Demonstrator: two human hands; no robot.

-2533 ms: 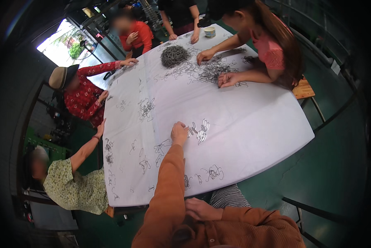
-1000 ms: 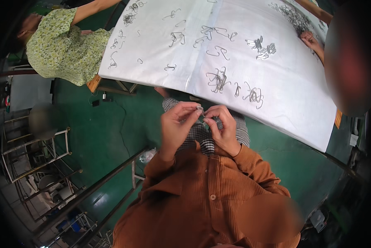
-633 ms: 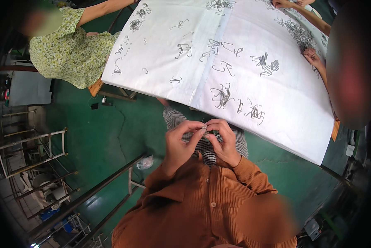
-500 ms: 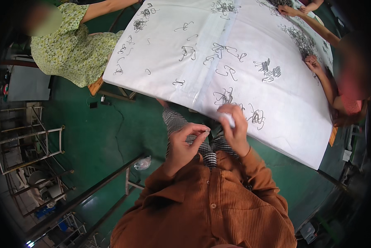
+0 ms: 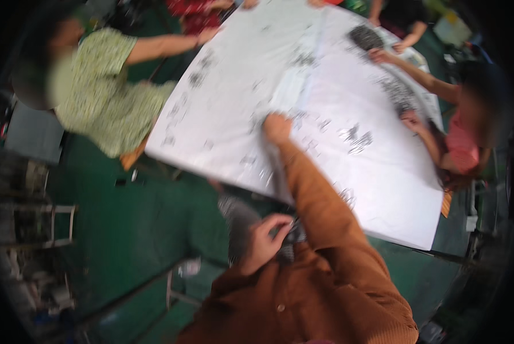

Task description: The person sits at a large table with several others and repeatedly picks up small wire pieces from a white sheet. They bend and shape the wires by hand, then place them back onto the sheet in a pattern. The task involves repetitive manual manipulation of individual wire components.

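My right hand (image 5: 277,127) is stretched out over the white-covered table (image 5: 222,123), its fingers pointing down at the cover and smeared by motion. Whether anything is in it is hidden. Around it lie scattered thin dark wire hooks (image 5: 249,159), with more hooks (image 5: 345,198) near the table's front edge. Low over my lap, my left hand (image 5: 267,238) holds its thumb and forefinger together in a pinch. A tiny pale spot shows at those fingertips, too blurred to name.
A neat cluster of hooks (image 5: 356,139) lies right of centre. Dark heaps of hooks (image 5: 366,37) stand at the far right, with a co-worker's hand (image 5: 382,55) at them. Another person in a patterned green dress (image 5: 111,97) sits at the left. Metal frames (image 5: 62,226) stand lower left.
My right hand has gone from beside my left hand, where it held something small and white, forward onto the table. My left hand has dropped slightly toward my lap. The whole view has shifted and blurred.
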